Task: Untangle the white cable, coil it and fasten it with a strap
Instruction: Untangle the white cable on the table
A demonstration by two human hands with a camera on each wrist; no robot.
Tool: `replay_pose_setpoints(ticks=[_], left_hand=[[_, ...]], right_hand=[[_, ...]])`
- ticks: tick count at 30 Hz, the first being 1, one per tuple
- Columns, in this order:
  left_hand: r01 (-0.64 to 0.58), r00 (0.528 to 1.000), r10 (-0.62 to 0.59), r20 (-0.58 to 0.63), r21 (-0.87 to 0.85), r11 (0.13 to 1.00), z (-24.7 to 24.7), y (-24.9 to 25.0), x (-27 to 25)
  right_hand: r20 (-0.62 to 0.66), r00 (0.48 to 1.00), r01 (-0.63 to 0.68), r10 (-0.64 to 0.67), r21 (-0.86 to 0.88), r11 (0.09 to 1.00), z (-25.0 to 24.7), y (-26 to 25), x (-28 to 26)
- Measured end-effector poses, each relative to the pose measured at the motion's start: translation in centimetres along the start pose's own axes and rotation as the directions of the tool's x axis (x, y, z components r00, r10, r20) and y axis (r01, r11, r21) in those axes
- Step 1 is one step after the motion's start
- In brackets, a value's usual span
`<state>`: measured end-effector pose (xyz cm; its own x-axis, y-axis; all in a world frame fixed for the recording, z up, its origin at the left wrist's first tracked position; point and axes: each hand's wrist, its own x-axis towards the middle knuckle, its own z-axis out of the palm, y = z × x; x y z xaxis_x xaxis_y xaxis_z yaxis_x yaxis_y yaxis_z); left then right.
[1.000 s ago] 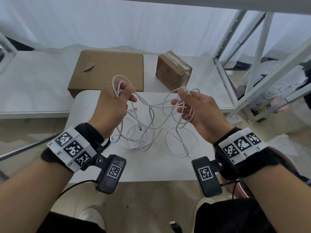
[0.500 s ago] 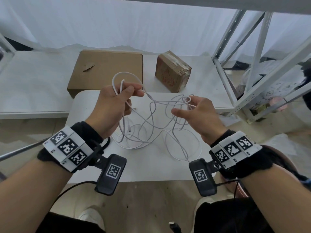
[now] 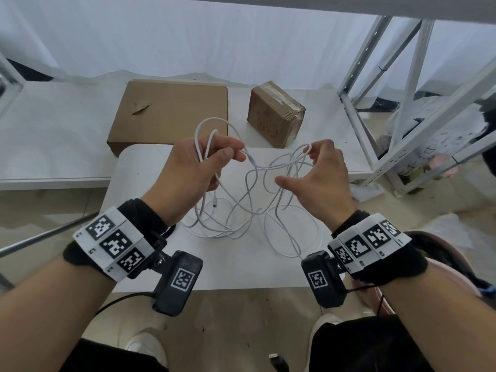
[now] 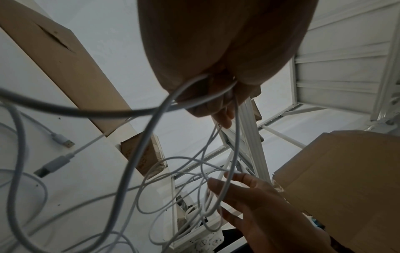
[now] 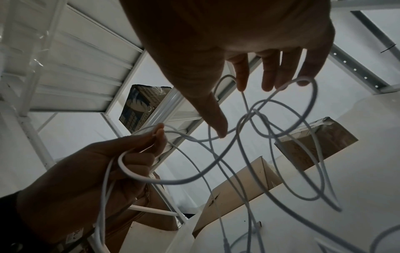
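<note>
The white cable (image 3: 256,212) is a loose tangle, part lifted, part lying in loops on the white table (image 3: 241,269). My left hand (image 3: 230,154) holds several strands in its fist, thumb and forefinger pinching one; two loops stand up above the knuckles. The left wrist view shows strands (image 4: 127,167) dropping from that fist (image 4: 216,95), with two plug ends (image 4: 54,166) on the table. My right hand (image 3: 295,165) has its fingers spread and thumb apart; one small loop hangs over a fingertip (image 5: 303,80). No strap is visible.
Behind the table on a low white shelf (image 3: 53,130) lie a flat cardboard box (image 3: 171,111) and a small taped carton (image 3: 273,114). A white metal rack (image 3: 375,103) stands at the right. My knees are below the table's front edge.
Both hands have risen slightly. The right hand has spread its fingers and let most strands go, keeping one loop on a fingertip. The left hand keeps its hold.
</note>
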<state>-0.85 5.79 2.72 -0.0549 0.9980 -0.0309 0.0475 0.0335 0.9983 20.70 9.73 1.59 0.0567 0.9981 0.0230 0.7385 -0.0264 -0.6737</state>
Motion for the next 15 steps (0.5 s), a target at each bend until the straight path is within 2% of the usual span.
replay_pose_setpoints(ticks=[4, 6, 8, 11, 15], left_hand=[[0.011, 1.0, -0.011, -0.005, -0.016, 1.0, 0.1, 0.1, 0.0], [0.02, 1.0, -0.02, -0.012, -0.05, 0.999, 0.1, 0.1, 0.0], [0.028, 0.999, -0.03, -0.014, -0.104, 0.994, 0.1, 0.2, 0.0], [0.047, 0.999, -0.047, 0.001, -0.156, 0.987, 0.3, 0.3, 0.0], [0.062, 0.998, -0.055, 0.042, -0.195, 0.979, 0.5, 0.6, -0.3]], right_hand=[[-0.042, 0.999, 0.011, -0.011, 0.01, 1.0, 0.0, -0.3, -0.1], [-0.028, 1.0, 0.013, -0.011, 0.069, 0.998, -0.2, -0.4, -0.1], [0.073, 0.997, 0.013, -0.026, 0.183, 0.983, 0.0, -0.5, -0.2], [0.262, 0.962, 0.001, -0.081, 0.291, 0.957, 0.6, -0.7, -0.6], [0.365, 0.93, -0.097, -0.042, 0.355, 0.93, 1.4, -0.4, -0.6]])
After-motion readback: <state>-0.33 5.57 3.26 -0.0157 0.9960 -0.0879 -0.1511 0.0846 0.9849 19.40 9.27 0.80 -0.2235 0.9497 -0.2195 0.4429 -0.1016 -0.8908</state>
